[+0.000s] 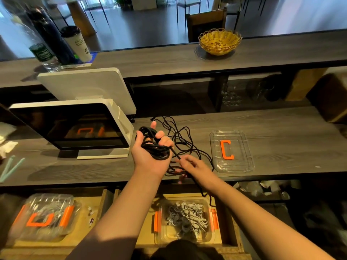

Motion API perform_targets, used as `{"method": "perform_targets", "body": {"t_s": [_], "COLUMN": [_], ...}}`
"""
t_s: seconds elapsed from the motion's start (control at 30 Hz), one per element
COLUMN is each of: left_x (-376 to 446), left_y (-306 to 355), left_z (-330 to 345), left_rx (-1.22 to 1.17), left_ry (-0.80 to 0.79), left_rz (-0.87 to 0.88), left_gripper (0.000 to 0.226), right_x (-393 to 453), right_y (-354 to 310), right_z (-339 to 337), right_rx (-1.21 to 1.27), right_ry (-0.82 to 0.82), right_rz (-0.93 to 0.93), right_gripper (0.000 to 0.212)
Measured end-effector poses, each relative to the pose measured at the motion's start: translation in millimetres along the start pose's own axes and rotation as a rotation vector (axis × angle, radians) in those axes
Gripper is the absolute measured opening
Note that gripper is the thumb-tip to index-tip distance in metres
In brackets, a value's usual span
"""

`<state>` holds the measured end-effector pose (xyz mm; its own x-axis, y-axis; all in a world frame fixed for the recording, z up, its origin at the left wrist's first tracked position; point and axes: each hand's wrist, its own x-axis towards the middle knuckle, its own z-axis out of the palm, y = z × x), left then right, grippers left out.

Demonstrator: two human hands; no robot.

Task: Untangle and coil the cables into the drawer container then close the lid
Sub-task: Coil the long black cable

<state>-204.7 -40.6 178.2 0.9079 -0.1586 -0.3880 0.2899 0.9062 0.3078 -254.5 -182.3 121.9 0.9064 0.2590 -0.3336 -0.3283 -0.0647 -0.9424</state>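
Head view, reading from nine o'clock across: a closed clear container [45, 216] with orange clips and an orange "D" sits in my left-hand drawer, and above it a white point-of-sale screen [71, 126] stands on the grey wooden counter [272, 124]. Near the centre, my left hand [150, 151] is raised palm up, fingers curled round a coiled bundle of black cable [154, 145]. Just toward three o'clock, my right hand [191, 166] pinches the same cable's free strand between thumb and fingertips where it leaves the coil. Loose tangled loops of it spread over the counter behind both hands, and one strand hangs over the front edge toward six o'clock. Below my right forearm, the open drawer container [187, 239] holds a heap of grey cables [185, 218]. At three o'clock its clear lid [231, 166], marked with an orange "C", lies flat on the counter. At one o'clock, a yellow wicker basket [219, 41] rests on the upper shelf.
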Motion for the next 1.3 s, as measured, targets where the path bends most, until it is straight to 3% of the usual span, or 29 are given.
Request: {"method": "perform_targets", "body": {"t_s": [0.2, 0.33, 0.43, 0.5, 0.6, 0.67, 0.73, 0.87, 1.03, 1.13, 1.3], "left_x": [11, 17, 20, 20, 14, 10, 8, 10, 9, 7, 12], "left_y": [18, 26, 30, 31, 25, 15, 5, -1, -9, -12, -9], "left_z": [0, -4, -12, -20, -25, -26, -27, -33, -35, -33, -29], "left_rx": [-0.016, 0.110, 0.298, 0.563, 1.178, 1.560, 1.770, 1.696, 1.544, 1.420, 1.340], "left_ry": [0.031, 0.036, 0.052, 0.046, 0.012, -0.090, -0.225, -0.308, -0.204, -0.136, 0.012], "left_rz": [0.083, 0.170, 0.248, 0.290, 0.246, 0.176, 0.082, -0.044, -0.025, -0.011, 0.132], "left_gripper": [0.045, 0.046, 0.047, 0.045, 0.034, 0.023, 0.025, 0.045, 0.040, 0.063, 0.034], "right_x": [-3, -5, -5, -5, -5, -3, -2, -1, -7, -10, -9], "right_y": [12, -1, -7, -9, -11, -10, -14, -20, -28, -33, -26], "right_z": [-14, -17, -24, -30, -32, -29, -24, -20, -26, -27, -36], "right_rx": [0.454, -0.020, -0.108, -0.109, -0.093, -0.075, -0.057, 0.045, 0.083, 0.100, -0.001], "right_ry": [-0.123, 0.045, 0.135, 0.170, 0.194, 0.183, 0.175, 0.204, 0.129, 0.115, 0.127], "right_rz": [0.113, 0.101, 0.033, 0.010, -0.027, -0.063, -0.081, -0.079, -0.083, -0.111, -0.112], "right_gripper": [0.061, 0.051, 0.037, 0.041, 0.043, 0.040, 0.035, 0.035, 0.040, 0.038, 0.017]}}
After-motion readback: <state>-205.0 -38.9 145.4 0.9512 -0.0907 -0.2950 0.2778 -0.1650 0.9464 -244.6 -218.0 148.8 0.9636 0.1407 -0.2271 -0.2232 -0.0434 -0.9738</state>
